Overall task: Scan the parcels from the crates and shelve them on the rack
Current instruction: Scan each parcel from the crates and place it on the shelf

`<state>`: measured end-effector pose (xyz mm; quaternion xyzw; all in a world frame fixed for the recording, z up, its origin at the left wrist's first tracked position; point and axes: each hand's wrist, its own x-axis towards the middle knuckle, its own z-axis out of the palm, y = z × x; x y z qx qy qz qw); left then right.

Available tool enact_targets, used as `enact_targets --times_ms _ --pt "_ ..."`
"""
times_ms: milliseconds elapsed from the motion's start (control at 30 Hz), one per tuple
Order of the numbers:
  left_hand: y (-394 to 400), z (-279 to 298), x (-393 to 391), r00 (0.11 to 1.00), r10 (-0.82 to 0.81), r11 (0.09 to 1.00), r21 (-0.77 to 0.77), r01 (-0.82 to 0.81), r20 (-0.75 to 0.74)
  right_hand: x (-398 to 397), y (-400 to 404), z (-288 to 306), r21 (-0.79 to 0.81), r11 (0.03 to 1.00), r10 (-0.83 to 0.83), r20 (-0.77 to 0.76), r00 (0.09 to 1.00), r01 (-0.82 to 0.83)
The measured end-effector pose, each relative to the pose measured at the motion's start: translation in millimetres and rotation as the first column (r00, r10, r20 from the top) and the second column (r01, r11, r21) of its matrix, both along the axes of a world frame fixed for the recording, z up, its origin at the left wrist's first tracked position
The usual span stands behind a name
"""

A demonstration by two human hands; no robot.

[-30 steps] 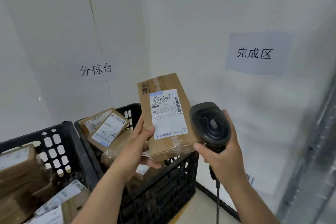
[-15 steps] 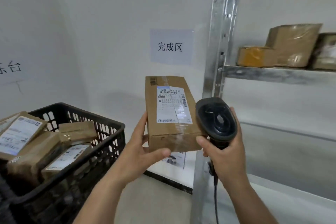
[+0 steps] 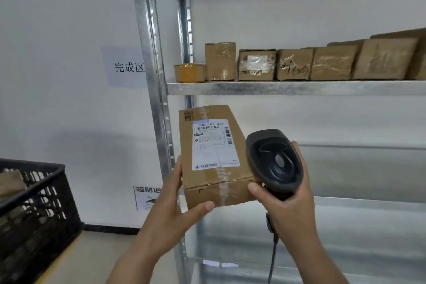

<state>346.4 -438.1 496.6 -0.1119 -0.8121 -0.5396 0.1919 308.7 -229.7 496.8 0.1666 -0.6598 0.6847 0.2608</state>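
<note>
My left hand [image 3: 175, 207] grips a brown cardboard parcel [image 3: 207, 182] by its lower left corner, thumb across the front face. A white shipping label with barcodes faces me on its top. My right hand [image 3: 288, 198] holds a black corded barcode scanner [image 3: 274, 159] by its handle, its head beside the parcel's right edge. Both are held in front of the metal rack [image 3: 276, 88], level with the gap under the upper shelf. Several brown parcels [image 3: 295, 64] stand in a row on that shelf.
A black plastic crate [image 3: 34, 210] with parcels sits at the lower left. The rack's left upright [image 3: 149, 76] stands just left of the held parcel. Lower shelves [image 3: 368, 200] show behind my hands. Paper signs hang on the white wall.
The view has swung right from the crates to the rack. The parcel and scanner stay in my hands and now sit in front of the shelves; the crate has slid to the left edge.
</note>
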Motion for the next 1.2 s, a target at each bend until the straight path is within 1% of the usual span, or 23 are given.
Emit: enact_targets --times_ms 133,300,500,733,867,1000,1200 --pt "55.6 -2.2 -1.8 0.995 -0.094 0.996 -0.005 0.094 -0.016 20.7 57.5 2.7 -0.002 0.994 -0.109 -0.010 0.994 0.109" --pt "124.4 -2.2 -19.3 0.972 -0.235 0.972 -0.024 0.236 0.009 39.5 130.0 2.7 -0.001 0.965 -0.264 -0.007 0.964 0.264" --pt "201.5 6.3 -50.1 0.910 -0.415 0.909 -0.048 0.414 -0.010 42.0 200.7 4.5 -0.014 0.903 -0.430 -0.050 0.902 0.429" --pt "280.2 9.6 -92.0 0.833 -0.553 0.830 -0.065 0.554 0.026 36.2 268.2 2.4 -0.011 0.809 -0.587 -0.056 0.808 0.588" --pt "329.8 15.5 -111.4 0.788 -0.615 0.786 -0.059 0.616 0.039 32.7 309.1 9.6 -0.015 0.751 -0.660 -0.051 0.749 0.661" --pt "382.1 17.2 -121.6 0.741 -0.672 0.737 -0.084 0.671 0.016 39.6 351.7 10.8 -0.002 0.686 -0.727 -0.043 0.685 0.728" --pt "476.9 28.2 -113.9 0.674 -0.739 0.670 -0.098 0.736 0.004 56.9 436.1 18.3 -0.033 0.647 -0.762 -0.064 0.644 0.762"
